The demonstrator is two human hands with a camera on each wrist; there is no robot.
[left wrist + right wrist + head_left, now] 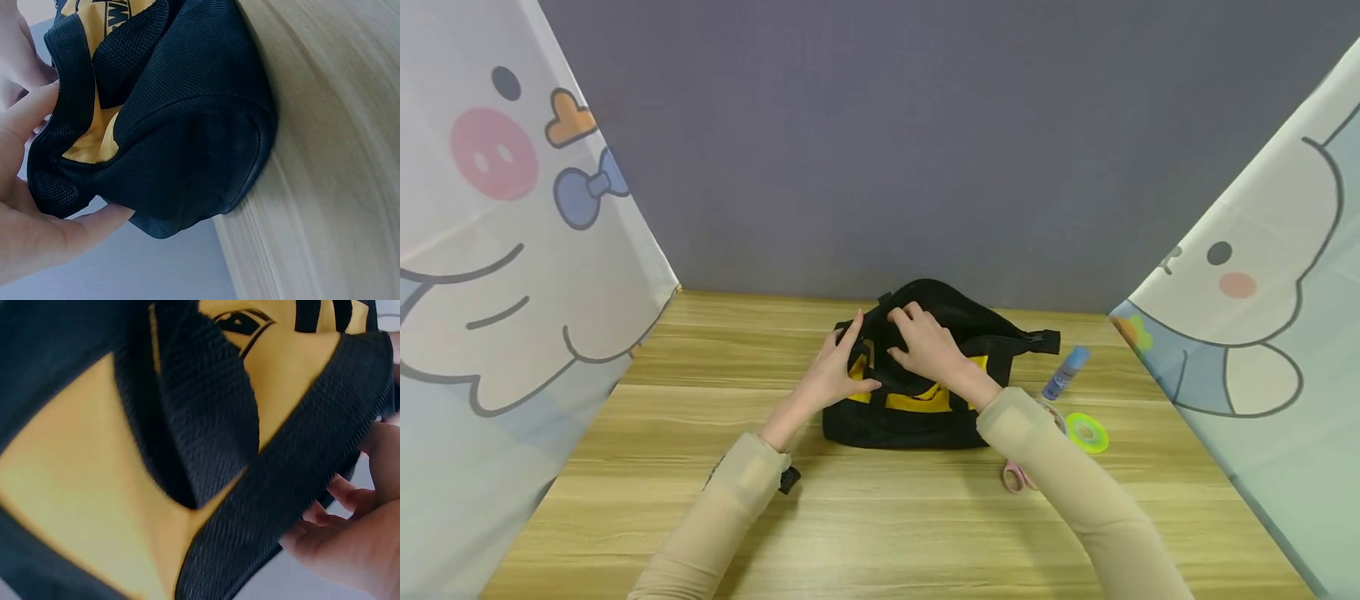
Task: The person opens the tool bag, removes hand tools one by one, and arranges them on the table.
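Note:
A black and yellow zippered tool bag lies on the table with its top gaping. At its left end, my left hand holds the bag's rim, thumb and forefinger spread around it; in the left wrist view a finger of the left hand presses on the black end panel. My right hand is over the opening with bent fingers, nothing visible between them. In the right wrist view the right hand is close behind the zippered rim; whether it touches the cloth I cannot tell. The bag's contents are hidden.
Right of the bag stand or lie a blue capped tube, a partly hidden tape roll, a yellow-green disc and pink-handled scissors. A small black item shows beside the left sleeve. A grey panel rises behind the table.

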